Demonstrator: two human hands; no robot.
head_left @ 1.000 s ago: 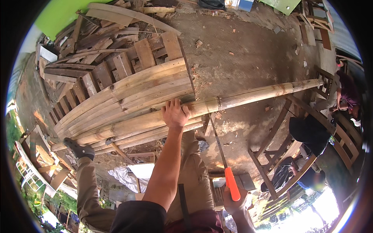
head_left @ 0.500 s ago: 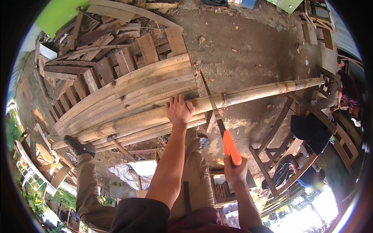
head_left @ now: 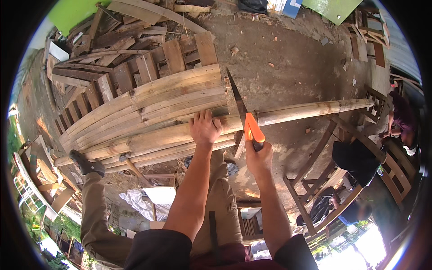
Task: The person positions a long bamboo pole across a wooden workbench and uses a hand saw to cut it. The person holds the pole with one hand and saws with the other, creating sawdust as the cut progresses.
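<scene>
- While my left hand (head_left: 204, 128) lies flat, fingers spread, pressing the long bamboo pole (head_left: 310, 110) down against the stack of split bamboo slats (head_left: 153, 105), my right hand (head_left: 258, 157) is clenched round the orange handle of a saw (head_left: 245, 119).
- The pole lies across the slats and runs out to the right over bare ground (head_left: 292, 67); the saw's blade crosses it just right of my left hand, its tip pointing away from me.
- My judgement: the blade sits very near my left fingers, so a skip on the round, smooth surface could bring the teeth onto them.
- The free end of the pole looks unsupported; as a cut deepens it could sag, pinch the blade or split off raggedly.
- My left foot (head_left: 85, 163) rests on the slat ends; a shifting stack could roll the pole.
- Compared with a second ago, the saw has risen from low beside my knee to the pole; my left hand has stayed put.
</scene>
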